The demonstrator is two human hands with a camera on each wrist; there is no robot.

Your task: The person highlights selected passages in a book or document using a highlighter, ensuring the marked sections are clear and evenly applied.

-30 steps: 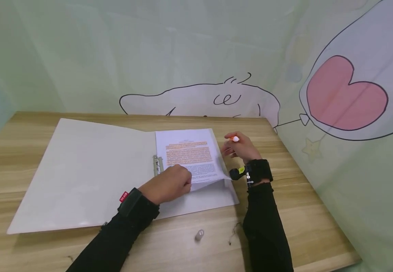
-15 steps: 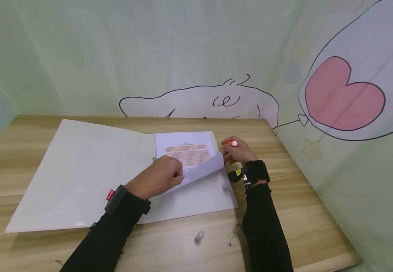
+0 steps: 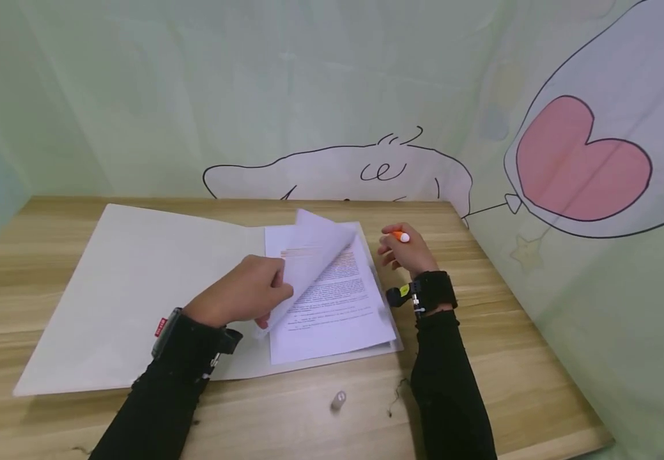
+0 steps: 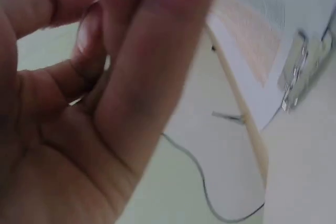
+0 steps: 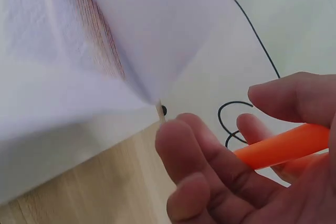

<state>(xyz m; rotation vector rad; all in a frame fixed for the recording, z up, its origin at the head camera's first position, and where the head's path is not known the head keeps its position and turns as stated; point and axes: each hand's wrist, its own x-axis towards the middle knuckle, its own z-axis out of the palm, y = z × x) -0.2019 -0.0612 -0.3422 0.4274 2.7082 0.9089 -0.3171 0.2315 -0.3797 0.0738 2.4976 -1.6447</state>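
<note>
A white folder [image 3: 153,294] lies spread on the wooden table, with printed sheets [image 3: 332,326] on its right half. The top sheet [image 3: 314,246] is curled up toward the upper left, orange-marked lines showing on it. My left hand [image 3: 245,291] holds this sheet near its lower left; the exact grip is partly hidden by the fingers. In the left wrist view the folder's metal clip [image 4: 302,72] shows beside the hand. Right of the folder, my right hand [image 3: 408,249] holds an orange highlighter [image 5: 289,145] between thumb and fingers, its fingertips apart from the paper.
A small greyish cap [image 3: 338,401] sits on the table [image 3: 285,421] in front of the folder. Behind the table and along its right side stands a pale wall covering [image 3: 332,96] with cartoon drawings, including a pink heart [image 3: 585,160].
The top sheet has come up off the pages, leaving the right hand and folding toward the upper left. My left hand has moved left and slightly down; the right keeps the highlighter nearby.
</note>
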